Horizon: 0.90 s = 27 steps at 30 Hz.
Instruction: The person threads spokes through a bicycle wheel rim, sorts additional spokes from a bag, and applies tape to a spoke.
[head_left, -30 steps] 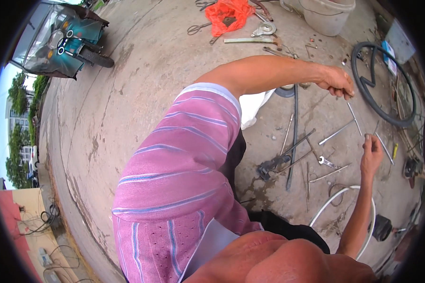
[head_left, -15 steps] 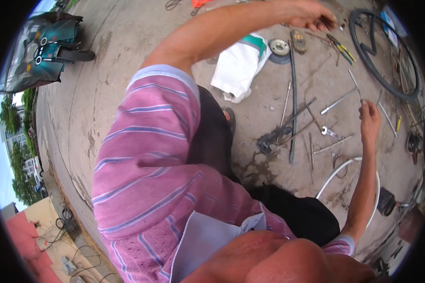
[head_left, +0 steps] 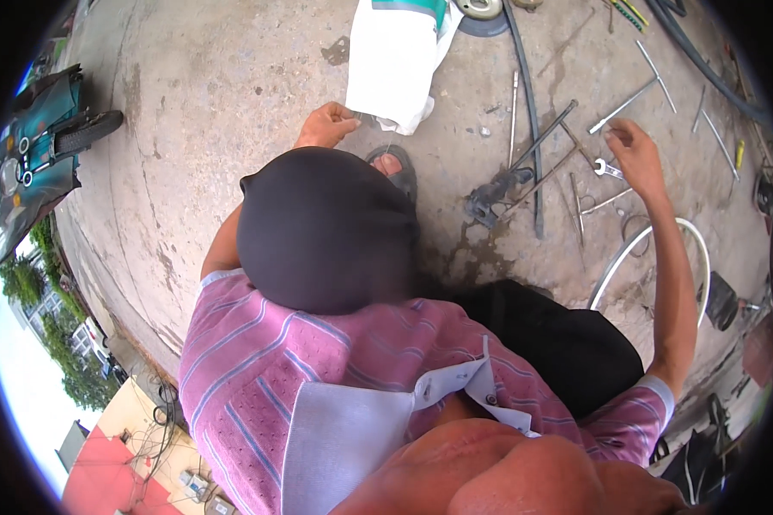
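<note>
Beyond my left knee, my left hand (head_left: pixel 326 125) is beside the lower left corner of a white sack (head_left: pixel 392 73) with a green band. Its fingers are bent in toward the thumb; whether they touch or pinch the sack, or hold something small, does not show. My right hand (head_left: pixel 636 156) hovers on the right with loosely curled fingers, apart and with nothing visible in them. Closest to it are the stem end of a T-handle wrench (head_left: pixel 624 106) and an open-ended wrench (head_left: pixel 608 169).
Metal rods and a dark clamp-like tool (head_left: pixel 488 199) lie around a black rubber strip (head_left: pixel 531 112). A white hose loop (head_left: pixel 611 273) curves under my right forearm. A black tyre (head_left: pixel 704 58) lies far right, and a teal motorbike (head_left: pixel 39 154) stands at left.
My left hand has swung back from the far tools to beside the sack. My right hand has shifted left, off the T-handle wrench's crossbar area. The whole view has tilted nearer.
</note>
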### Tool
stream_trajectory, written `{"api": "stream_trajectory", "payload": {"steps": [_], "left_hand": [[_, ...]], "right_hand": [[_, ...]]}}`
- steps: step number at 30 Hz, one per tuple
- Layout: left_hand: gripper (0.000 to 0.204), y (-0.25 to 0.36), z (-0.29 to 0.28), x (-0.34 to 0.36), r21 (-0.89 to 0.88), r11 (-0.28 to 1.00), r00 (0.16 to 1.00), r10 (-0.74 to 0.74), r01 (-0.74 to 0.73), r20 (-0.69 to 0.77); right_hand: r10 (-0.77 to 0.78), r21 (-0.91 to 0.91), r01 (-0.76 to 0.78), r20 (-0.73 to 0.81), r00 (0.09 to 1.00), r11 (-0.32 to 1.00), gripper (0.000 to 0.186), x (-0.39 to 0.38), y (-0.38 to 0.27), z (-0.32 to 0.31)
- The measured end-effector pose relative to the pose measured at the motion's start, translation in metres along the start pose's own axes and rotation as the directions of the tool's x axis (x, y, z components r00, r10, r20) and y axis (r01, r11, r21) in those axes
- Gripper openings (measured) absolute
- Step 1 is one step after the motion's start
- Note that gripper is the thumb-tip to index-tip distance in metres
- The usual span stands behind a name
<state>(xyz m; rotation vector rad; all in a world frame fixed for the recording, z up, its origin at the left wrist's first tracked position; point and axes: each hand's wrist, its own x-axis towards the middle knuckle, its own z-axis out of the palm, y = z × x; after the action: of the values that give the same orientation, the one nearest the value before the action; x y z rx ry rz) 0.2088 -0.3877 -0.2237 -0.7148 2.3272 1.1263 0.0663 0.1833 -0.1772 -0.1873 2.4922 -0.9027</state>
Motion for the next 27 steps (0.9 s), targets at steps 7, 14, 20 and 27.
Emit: {"api": "stream_trajectory", "payload": {"steps": [7,14,20,27], "left_hand": [[0.06,0.014,0.021,0.002,0.435,0.9,0.972,0.125,-0.027,-0.2],[0.06,0.021,0.002,-0.001,0.422,0.882,0.965,0.256,-0.209,-0.059],[0.067,0.033,0.008,0.007,0.508,0.782,0.923,0.377,-0.362,0.077],[0.067,0.104,0.021,0.007,0.347,0.734,0.804,0.582,-0.584,0.123]], "right_hand": [[-0.148,-0.205,0.275,0.481,0.864,0.939,0.06,0.022,-0.162,0.13],[0.03,-0.093,0.005,0.369,0.929,0.996,0.055,0.047,-0.226,0.226],[-0.049,0.073,0.04,0.129,0.99,0.997,0.045,0.062,-0.221,0.188],[-0.186,0.077,0.196,-0.117,0.976,0.978,0.026,0.091,-0.24,0.053]]}}
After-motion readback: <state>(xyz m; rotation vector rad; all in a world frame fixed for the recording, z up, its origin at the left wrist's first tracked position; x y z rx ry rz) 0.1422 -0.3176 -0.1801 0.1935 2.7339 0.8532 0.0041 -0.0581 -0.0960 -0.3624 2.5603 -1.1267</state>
